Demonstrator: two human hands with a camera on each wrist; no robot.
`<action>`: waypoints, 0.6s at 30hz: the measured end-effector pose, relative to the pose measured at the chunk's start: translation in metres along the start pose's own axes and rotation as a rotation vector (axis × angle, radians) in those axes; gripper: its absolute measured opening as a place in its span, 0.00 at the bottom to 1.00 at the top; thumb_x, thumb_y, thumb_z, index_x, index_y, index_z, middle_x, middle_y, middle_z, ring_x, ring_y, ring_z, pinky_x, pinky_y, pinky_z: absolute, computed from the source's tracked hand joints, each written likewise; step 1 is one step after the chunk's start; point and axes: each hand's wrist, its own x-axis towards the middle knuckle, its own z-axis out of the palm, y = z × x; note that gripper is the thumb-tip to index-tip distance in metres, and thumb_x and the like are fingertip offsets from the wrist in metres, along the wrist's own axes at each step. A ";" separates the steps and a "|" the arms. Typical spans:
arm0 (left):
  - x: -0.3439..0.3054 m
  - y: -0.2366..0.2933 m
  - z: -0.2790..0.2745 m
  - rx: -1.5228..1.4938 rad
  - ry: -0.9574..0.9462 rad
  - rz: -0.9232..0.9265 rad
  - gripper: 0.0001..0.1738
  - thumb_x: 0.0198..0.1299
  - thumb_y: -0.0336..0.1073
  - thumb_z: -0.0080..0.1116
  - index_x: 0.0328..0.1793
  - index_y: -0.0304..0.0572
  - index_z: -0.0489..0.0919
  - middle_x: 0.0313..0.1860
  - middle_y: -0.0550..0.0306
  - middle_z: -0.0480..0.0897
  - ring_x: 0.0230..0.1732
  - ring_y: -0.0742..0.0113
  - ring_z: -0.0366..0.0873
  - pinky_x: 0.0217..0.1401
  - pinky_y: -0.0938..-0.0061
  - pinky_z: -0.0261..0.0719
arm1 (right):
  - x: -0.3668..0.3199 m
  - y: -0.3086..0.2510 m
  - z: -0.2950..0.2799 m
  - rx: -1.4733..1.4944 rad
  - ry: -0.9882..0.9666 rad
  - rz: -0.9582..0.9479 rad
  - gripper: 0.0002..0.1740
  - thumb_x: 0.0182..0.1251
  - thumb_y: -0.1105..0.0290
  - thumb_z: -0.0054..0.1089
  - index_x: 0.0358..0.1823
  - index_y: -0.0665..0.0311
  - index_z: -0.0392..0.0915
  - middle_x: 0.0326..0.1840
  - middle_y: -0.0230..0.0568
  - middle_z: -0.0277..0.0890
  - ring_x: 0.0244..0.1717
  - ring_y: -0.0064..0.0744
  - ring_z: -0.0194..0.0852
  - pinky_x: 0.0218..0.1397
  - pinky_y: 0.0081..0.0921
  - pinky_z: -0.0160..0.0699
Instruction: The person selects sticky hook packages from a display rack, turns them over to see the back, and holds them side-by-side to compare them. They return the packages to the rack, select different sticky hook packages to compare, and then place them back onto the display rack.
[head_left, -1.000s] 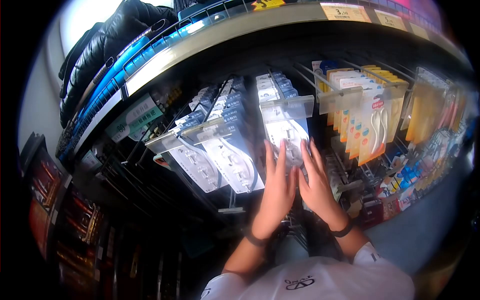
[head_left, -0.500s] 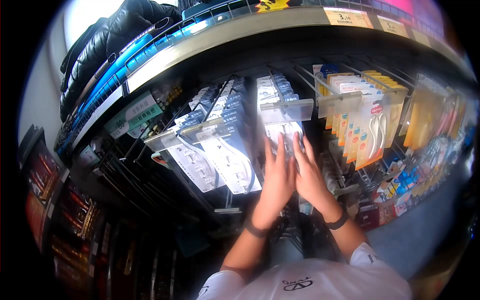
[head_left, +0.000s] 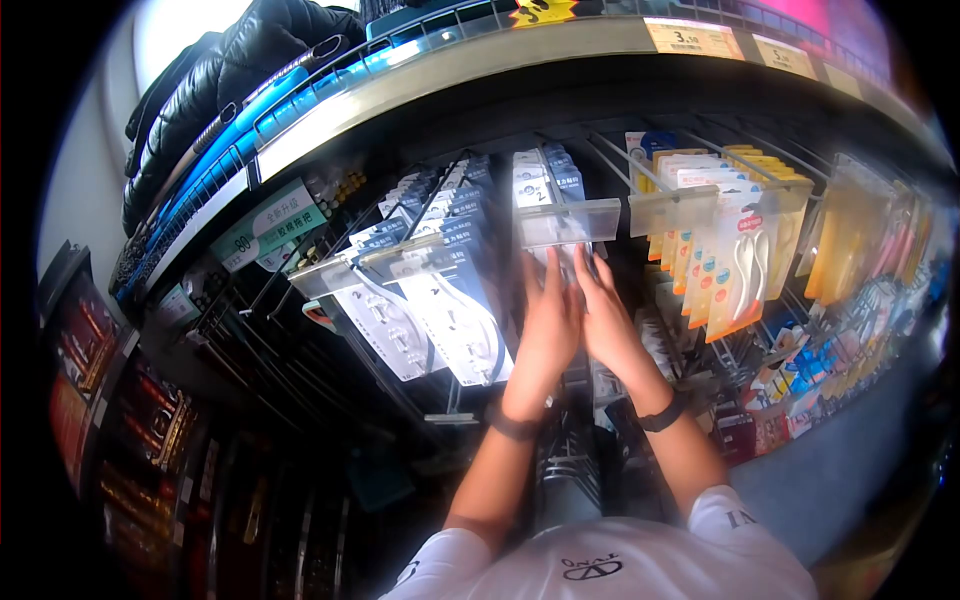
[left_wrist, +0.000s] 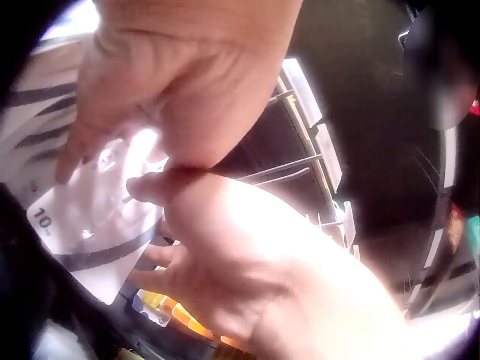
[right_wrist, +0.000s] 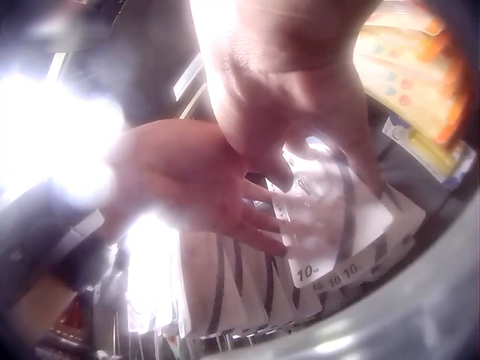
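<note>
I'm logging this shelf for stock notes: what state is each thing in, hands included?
Left hand: open, fingers extended, at the front white pack.
Right hand: open, fingers extended, at the same pack.
Front white pack: between the hands; its hanging point is unclear.
Left-side white packs: hanging in rows.
Spoon pack: hanging, spoons inside.
Black wristbands: worn, one per wrist.

Place: shop, apparently | price tags (head_left: 693,38) | hanging packs (head_left: 462,325) | wire-edged shelf (head_left: 440,72)
</note>
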 end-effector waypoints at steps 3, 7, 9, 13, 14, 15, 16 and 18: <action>-0.002 0.002 0.002 -0.026 0.029 -0.008 0.36 0.70 0.31 0.51 0.80 0.27 0.51 0.78 0.16 0.46 0.79 0.24 0.47 0.78 0.56 0.57 | -0.001 0.003 0.003 0.043 0.042 0.012 0.40 0.71 0.77 0.53 0.81 0.58 0.49 0.80 0.66 0.48 0.80 0.63 0.48 0.77 0.39 0.57; -0.007 0.004 0.004 -0.036 0.119 -0.013 0.43 0.68 0.33 0.56 0.80 0.24 0.45 0.78 0.19 0.48 0.80 0.28 0.49 0.80 0.57 0.53 | -0.013 -0.007 -0.002 -0.012 0.152 0.038 0.41 0.70 0.74 0.58 0.81 0.64 0.49 0.80 0.65 0.48 0.81 0.60 0.46 0.78 0.40 0.54; -0.007 -0.002 0.007 -0.085 0.116 -0.070 0.47 0.66 0.36 0.60 0.79 0.18 0.44 0.77 0.20 0.53 0.80 0.35 0.51 0.81 0.59 0.52 | -0.017 -0.004 -0.002 0.008 0.181 0.047 0.42 0.69 0.73 0.60 0.80 0.67 0.48 0.80 0.65 0.48 0.81 0.59 0.46 0.79 0.41 0.53; -0.007 -0.008 0.012 -0.265 0.104 -0.151 0.48 0.64 0.37 0.62 0.77 0.16 0.46 0.75 0.22 0.58 0.79 0.38 0.55 0.80 0.61 0.53 | -0.022 -0.001 -0.002 -0.005 0.152 0.092 0.45 0.68 0.71 0.62 0.79 0.72 0.45 0.80 0.66 0.47 0.81 0.59 0.45 0.80 0.41 0.52; -0.006 -0.009 0.012 -0.315 0.090 -0.162 0.48 0.64 0.37 0.63 0.77 0.16 0.46 0.74 0.22 0.59 0.78 0.39 0.56 0.79 0.61 0.54 | -0.023 0.005 0.001 -0.004 0.144 0.102 0.46 0.67 0.71 0.63 0.79 0.72 0.45 0.80 0.66 0.46 0.81 0.59 0.45 0.80 0.41 0.52; -0.005 -0.011 0.012 -0.313 0.074 -0.190 0.49 0.65 0.38 0.62 0.78 0.16 0.44 0.74 0.23 0.60 0.77 0.42 0.58 0.78 0.64 0.56 | -0.023 0.008 0.002 -0.003 0.137 0.112 0.46 0.67 0.70 0.63 0.79 0.72 0.44 0.81 0.66 0.46 0.82 0.59 0.45 0.80 0.41 0.52; -0.005 -0.013 0.013 -0.310 0.058 -0.217 0.50 0.65 0.38 0.62 0.78 0.15 0.42 0.73 0.24 0.62 0.77 0.45 0.60 0.77 0.66 0.59 | -0.024 0.006 -0.001 0.002 0.097 0.088 0.46 0.67 0.72 0.62 0.78 0.79 0.41 0.78 0.74 0.46 0.79 0.67 0.45 0.79 0.46 0.51; -0.001 -0.013 0.010 -0.349 0.004 -0.277 0.52 0.65 0.38 0.62 0.78 0.16 0.38 0.74 0.26 0.61 0.76 0.47 0.61 0.76 0.68 0.61 | -0.023 0.008 0.000 0.063 0.016 0.124 0.48 0.66 0.72 0.62 0.78 0.79 0.38 0.78 0.75 0.45 0.80 0.67 0.44 0.80 0.46 0.51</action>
